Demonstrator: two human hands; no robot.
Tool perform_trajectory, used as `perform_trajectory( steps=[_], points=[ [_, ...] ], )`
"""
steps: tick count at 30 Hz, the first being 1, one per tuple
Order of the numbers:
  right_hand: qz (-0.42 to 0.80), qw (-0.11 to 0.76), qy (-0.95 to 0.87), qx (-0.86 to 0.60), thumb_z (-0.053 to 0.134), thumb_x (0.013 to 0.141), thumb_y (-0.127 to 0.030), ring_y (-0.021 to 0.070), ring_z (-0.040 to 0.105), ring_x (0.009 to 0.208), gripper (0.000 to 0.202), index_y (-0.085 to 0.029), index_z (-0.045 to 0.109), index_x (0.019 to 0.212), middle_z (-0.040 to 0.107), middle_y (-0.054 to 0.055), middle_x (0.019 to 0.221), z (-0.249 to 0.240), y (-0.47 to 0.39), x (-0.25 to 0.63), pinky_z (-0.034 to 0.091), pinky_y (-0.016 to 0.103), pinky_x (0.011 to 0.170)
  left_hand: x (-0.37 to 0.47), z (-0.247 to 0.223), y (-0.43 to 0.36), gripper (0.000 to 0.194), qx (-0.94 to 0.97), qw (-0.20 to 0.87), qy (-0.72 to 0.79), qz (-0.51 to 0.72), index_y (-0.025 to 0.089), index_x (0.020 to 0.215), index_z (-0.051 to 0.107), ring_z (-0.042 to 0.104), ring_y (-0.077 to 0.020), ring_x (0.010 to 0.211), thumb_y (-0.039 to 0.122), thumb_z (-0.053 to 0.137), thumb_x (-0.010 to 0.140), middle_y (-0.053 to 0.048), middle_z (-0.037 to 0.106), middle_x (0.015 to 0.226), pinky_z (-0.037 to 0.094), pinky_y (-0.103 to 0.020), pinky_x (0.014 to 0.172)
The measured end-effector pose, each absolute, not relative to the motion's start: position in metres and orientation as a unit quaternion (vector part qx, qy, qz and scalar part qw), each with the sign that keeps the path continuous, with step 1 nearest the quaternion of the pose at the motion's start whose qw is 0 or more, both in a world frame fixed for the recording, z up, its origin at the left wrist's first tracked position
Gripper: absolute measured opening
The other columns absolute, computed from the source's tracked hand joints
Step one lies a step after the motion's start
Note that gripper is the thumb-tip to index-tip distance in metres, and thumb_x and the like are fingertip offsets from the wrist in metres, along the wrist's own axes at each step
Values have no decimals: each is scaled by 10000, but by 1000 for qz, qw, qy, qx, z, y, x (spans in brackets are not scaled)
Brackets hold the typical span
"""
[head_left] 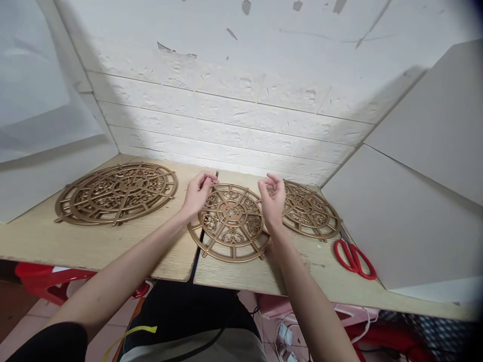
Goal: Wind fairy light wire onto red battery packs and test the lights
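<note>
Middle gold disc [231, 223] is laid flat on the wooden bench [94, 241], face up, w/ no long axis since it is round; spokes radiate from the hub, small lugs project at the near rim. It straddles the dark seam between the two boards, near rim close to the front edge.

Left hand [198, 193] is held above the disc's far-left rim, fingers curled and pinched together near the thumb; whether something thin is pinched cannot be told. Right hand [272, 198] is raised over the disc's right rim, fingers bent inward, palm partly open, nothing seen gripped. Both hands appear just clear of the disc; contact not confirmed.

Right disc [311, 211] is lying flat just behind the right hand, partly hidden by it, close to the middle disc. Stack of larger discs [116, 193] is seen at the left, well apart, w/ bare board between. Red scissors [354, 259] are lying shut-looking at the right, near the front edge, beside the grey panel [396, 221].

Bench is boxed in: white brick-pattern wall [241, 115] at the rear w/ peeled patches, white sheet at left, grey panel leaning at right. Open room remains on the near-left board. Red stools and cables are seen below the bench.
</note>
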State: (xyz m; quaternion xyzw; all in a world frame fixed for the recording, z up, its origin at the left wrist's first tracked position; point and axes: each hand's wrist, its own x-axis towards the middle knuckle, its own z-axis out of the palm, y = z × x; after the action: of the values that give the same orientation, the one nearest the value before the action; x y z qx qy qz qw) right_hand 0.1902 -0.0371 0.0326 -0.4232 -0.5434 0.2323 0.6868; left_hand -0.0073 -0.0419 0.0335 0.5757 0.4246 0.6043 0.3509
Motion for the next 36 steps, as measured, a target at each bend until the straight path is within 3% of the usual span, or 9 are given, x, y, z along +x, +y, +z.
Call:
perform_trajectory(
  steps=[4, 7, 9, 13, 15, 18, 28, 36],
  points=[
    [135, 733, -538, -394, 532, 818, -251, 144, 558, 802, 242, -178, 534, 1049, 591, 47, 921, 37, -42, 195, 456, 285, 717, -4, 34, -52, 251, 754, 217, 380, 491, 158, 641, 610, 543, -145, 842, 91, 412, 780, -41, 568, 902, 443, -292, 780],
    [73, 706, -592, -381, 477, 819, -162, 176, 554, 823, 186, -188, 588, 965, 597, 60, 927, 41, -51, 197, 448, 342, 767, -1, 33, -58, 289, 843, 174, 344, 374, 175, 653, 659, 531, -150, 895, 93, 407, 770, -35, 527, 981, 423, -303, 849],
    [54, 639, -667, -379, 446, 800, -97, 203, 553, 864, 215, -198, 634, 823, 611, 58, 867, 41, -53, 199, 430, 390, 828, -1, 32, -59, 301, 878, 132, 345, 305, 203, 717, 700, 525, -148, 878, 116, 418, 777, -29, 518, 987, 418, -297, 838],
    [83, 412, -843, -335, 432, 701, 12, 218, 535, 909, 329, -208, 652, 592, 656, 42, 852, 36, -48, 200, 419, 400, 844, -3, 30, -58, 306, 897, 49, 373, 231, 271, 823, 734, 510, -157, 849, 166, 448, 789, -25, 510, 951, 407, -277, 742],
    [82, 334, -885, -313, 449, 651, 32, 218, 514, 943, 338, -208, 681, 602, 665, 35, 936, 31, -44, 199, 418, 387, 849, -4, 30, -57, 308, 896, 19, 387, 217, 303, 851, 737, 502, -165, 837, 189, 456, 797, -29, 499, 919, 394, -275, 692],
    [77, 287, -903, -310, 451, 637, 39, 221, 487, 996, 379, -223, 724, 661, 651, 20, 1049, 28, -42, 197, 404, 390, 883, -4, 29, -56, 304, 900, -13, 388, 199, 316, 883, 735, 493, -177, 835, 210, 460, 810, -40, 491, 887, 374, -279, 655],
    [22, 240, -898, -369, 488, 705, 7, 240, 445, 1049, 396, -243, 743, 877, 608, 26, 1176, 28, -43, 203, 400, 415, 900, -4, 22, -53, 328, 903, -43, 391, 176, 317, 1011, 695, 502, -192, 908, 192, 447, 835, -49, 516, 933, 384, -281, 669],
    [11, 221, -900, -375, 583, 790, -94, 239, 428, 1092, 252, -260, 731, 910, 575, 49, 1203, 28, -43, 205, 389, 416, 928, -1, 19, -54, 330, 907, -47, 386, 160, 272, 1044, 679, 516, -196, 954, 166, 440, 843, -55, 544, 951, 413, -291, 737]
  ],
)
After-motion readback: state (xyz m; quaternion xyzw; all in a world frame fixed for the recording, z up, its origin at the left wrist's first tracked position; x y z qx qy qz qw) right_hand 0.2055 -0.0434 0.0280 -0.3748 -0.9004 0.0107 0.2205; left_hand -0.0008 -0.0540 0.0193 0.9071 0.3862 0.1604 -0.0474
